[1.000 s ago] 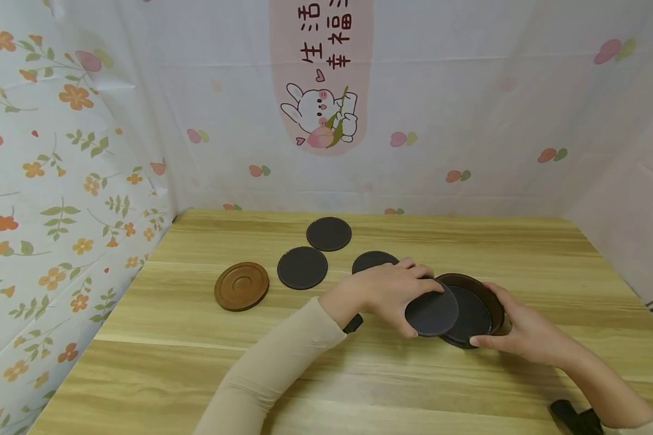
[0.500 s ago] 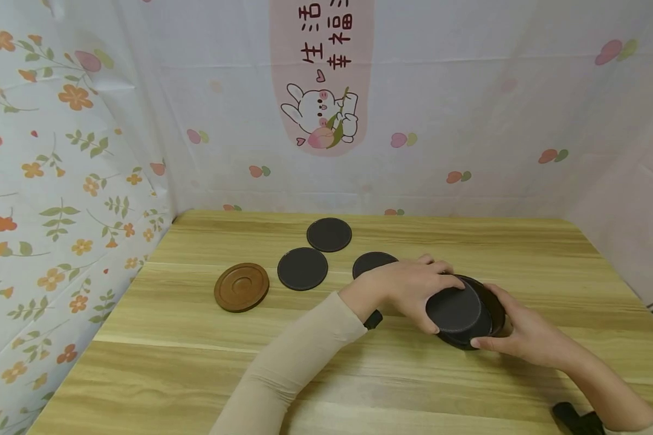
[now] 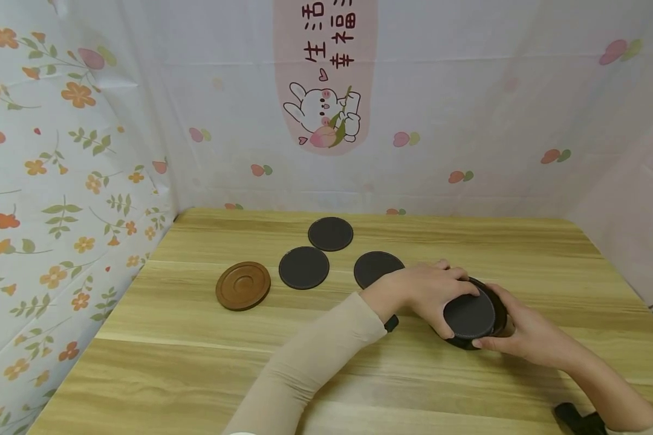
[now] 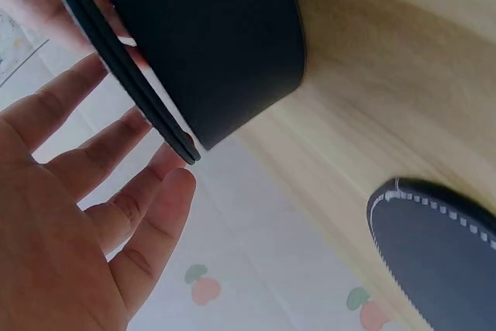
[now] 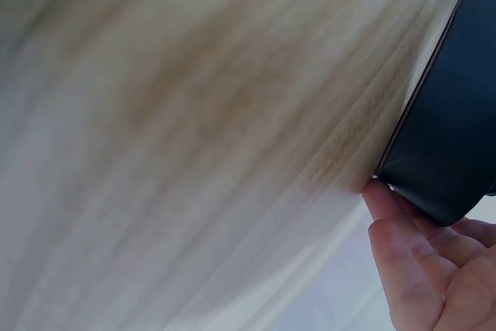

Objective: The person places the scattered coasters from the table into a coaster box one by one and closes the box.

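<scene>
In the head view my left hand (image 3: 434, 297) grips a round black coaster (image 3: 470, 315) by its edge, over the mouth of a round black coaster holder (image 3: 501, 315). My right hand (image 3: 530, 333) holds the holder's right side, thumb toward the front. The left wrist view shows the coaster's edge as two thin layers, tilted along the rim of the holder (image 4: 209, 36) and slightly apart from its wall. In the right wrist view, fingers of the right hand (image 5: 434, 269) touch the holder's lower edge (image 5: 446, 122). The holder's inside is mostly hidden.
Three black coasters lie flat on the wooden table (image 3: 196, 362): one at the back (image 3: 331, 234), one at front left (image 3: 304, 267), one beside the left wrist (image 3: 377, 269). A brown ringed wooden disc (image 3: 243, 286) lies further left. A patterned cloth (image 3: 441, 109) hangs behind.
My left hand has moved right with the coaster, from the holder's left side to over its mouth, covering most of the opening. The right hand stays on the holder.
</scene>
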Tool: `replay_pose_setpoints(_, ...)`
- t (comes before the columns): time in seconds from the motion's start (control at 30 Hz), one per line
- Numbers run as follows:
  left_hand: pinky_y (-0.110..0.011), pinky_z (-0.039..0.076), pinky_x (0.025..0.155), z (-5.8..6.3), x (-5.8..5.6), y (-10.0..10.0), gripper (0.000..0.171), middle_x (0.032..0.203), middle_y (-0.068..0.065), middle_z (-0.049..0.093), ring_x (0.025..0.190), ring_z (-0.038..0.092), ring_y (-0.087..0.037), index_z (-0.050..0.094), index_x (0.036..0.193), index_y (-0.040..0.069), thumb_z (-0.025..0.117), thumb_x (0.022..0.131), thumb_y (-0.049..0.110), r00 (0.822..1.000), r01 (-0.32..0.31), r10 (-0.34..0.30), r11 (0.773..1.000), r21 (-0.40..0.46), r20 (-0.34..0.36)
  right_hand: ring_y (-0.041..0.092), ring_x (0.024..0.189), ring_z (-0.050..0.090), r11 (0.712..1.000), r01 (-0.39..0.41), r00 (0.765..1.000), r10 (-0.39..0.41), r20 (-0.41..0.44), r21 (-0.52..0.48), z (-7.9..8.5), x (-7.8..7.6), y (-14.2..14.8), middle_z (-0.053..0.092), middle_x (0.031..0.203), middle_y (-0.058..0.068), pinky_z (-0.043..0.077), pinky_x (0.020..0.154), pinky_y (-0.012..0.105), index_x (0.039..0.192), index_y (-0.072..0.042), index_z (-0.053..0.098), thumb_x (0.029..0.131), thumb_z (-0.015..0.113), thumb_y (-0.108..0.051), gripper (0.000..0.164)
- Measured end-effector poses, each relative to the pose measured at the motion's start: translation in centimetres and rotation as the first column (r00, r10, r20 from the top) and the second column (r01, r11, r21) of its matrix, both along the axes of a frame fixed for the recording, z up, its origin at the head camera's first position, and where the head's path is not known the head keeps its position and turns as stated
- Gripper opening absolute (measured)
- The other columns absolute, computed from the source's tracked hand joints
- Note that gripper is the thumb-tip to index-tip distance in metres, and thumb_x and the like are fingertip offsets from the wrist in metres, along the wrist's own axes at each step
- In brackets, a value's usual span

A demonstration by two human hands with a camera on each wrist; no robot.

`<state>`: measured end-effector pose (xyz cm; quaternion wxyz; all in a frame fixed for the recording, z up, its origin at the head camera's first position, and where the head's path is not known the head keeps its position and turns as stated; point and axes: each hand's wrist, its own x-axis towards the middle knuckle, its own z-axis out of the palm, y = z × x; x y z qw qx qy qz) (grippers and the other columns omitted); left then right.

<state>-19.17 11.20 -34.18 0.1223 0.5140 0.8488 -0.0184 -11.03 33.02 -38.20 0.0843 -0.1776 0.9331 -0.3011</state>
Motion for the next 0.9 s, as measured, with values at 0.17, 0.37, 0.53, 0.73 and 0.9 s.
replay_pose_setpoints(0.17,-0.020,0.040,0.096,-0.3,-0.2,0.5,0.085,0.150,0.015,0.035,0.125,0.035,-0.005,0.036,0.151,0.039,0.072,0.078,0.061,1.000,-0.010,0.010,1.000,-0.002,0.024,0.055,0.121,0.052,1.000,0.009,1.000,-0.009,0.008,0.012,0.1,0.0,0.0,0.039,0.145,0.038,0.048,0.084,0.063,0.155,0.005,0.016,0.083,0.081,-0.030,0.103)
replay_pose_setpoints(0.37,-0.022,0.040,0.098,-0.6,-0.5,0.9,0.084,0.152,0.015,0.033,0.128,0.033,-0.005,0.036,0.151,0.040,0.071,0.078,0.062,1.000,-0.015,0.015,1.000,-0.008,0.010,0.057,0.121,0.051,0.999,0.025,0.999,-0.026,0.019,0.037,0.1,0.1,-0.1,0.038,0.145,0.040,0.048,0.084,0.064,0.155,0.007,0.014,0.083,0.081,-0.033,0.105)
replay_pose_setpoints(0.53,-0.023,0.041,0.098,-0.8,-0.6,1.3,0.085,0.152,0.016,0.033,0.127,0.033,-0.005,0.034,0.152,0.041,0.071,0.079,0.063,1.000,-0.019,0.019,1.000,-0.012,0.013,0.057,0.119,0.052,0.999,0.021,1.000,-0.022,0.008,0.045,0.1,0.1,0.0,0.038,0.144,0.041,0.049,0.083,0.063,0.154,0.009,0.014,0.083,0.081,-0.033,0.106)
replay_pose_setpoints(0.73,-0.022,0.039,0.100,-0.9,-0.8,1.8,0.087,0.150,0.016,0.034,0.127,0.032,-0.005,0.033,0.153,0.040,0.071,0.078,0.063,1.000,-0.016,0.016,1.000,-0.001,0.016,0.058,0.120,0.051,0.998,0.025,1.000,-0.026,0.013,0.049,0.0,0.1,0.1,0.038,0.144,0.042,0.049,0.083,0.062,0.153,0.011,0.013,0.083,0.081,-0.033,0.108)
replay_pose_setpoints(0.9,-0.021,0.038,0.100,-1.1,-0.8,2.0,0.085,0.149,0.016,0.034,0.126,0.031,-0.005,0.034,0.152,0.040,0.072,0.079,0.062,1.000,-0.013,0.013,1.000,0.005,0.028,0.058,0.121,0.050,0.998,0.027,0.999,-0.028,0.022,0.058,-0.1,0.1,0.1,0.037,0.144,0.043,0.049,0.084,0.062,0.153,0.012,0.012,0.083,0.081,-0.034,0.109)
